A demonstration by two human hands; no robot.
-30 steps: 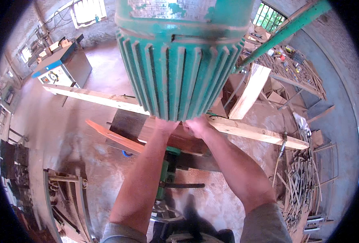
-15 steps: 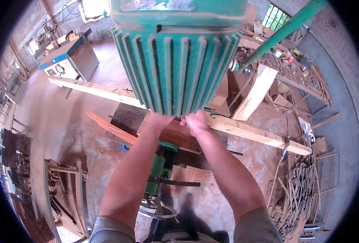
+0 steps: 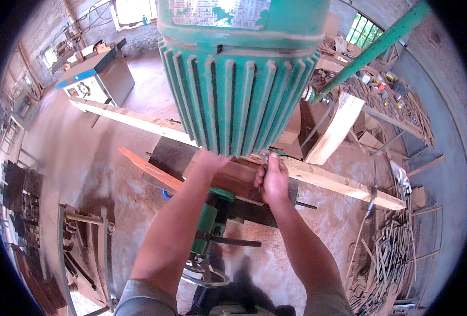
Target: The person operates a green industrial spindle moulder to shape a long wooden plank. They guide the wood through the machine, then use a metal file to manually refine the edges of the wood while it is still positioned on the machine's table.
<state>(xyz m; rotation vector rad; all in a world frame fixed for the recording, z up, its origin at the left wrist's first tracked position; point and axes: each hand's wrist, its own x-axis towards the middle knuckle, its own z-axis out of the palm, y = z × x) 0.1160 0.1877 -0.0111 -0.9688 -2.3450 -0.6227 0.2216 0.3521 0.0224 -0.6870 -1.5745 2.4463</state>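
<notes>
A green ribbed motor housing (image 3: pixel 244 100) fills the upper middle and hides part of the work below it. My left hand (image 3: pixel 215 160) reaches under its lower end, beside a reddish-brown wooden block (image 3: pixel 238 176); its fingers are hidden. My right hand (image 3: pixel 274 179) is closed, its fingers curled above the right part of the block. Something small near its thumb cannot be made out. The block lies on a dark machine table (image 3: pixel 173 152). Just behind my hands runs a long pale timber beam (image 3: pixel 338 184).
An orange-brown tapered board (image 3: pixel 149 167) sticks out at the table's left. Below are a green machine base (image 3: pixel 206 226) and a handwheel (image 3: pixel 212 279). A pale plank (image 3: pixel 338 126) leans behind the beam. Thin offcuts (image 3: pixel 386 263) lie at right; a blue-topped machine (image 3: pixel 94 76) stands far left.
My right hand has moved right and nearer to me, away from my left hand, so more of it and the block shows. My left hand stays under the motor. The view has shifted slightly.
</notes>
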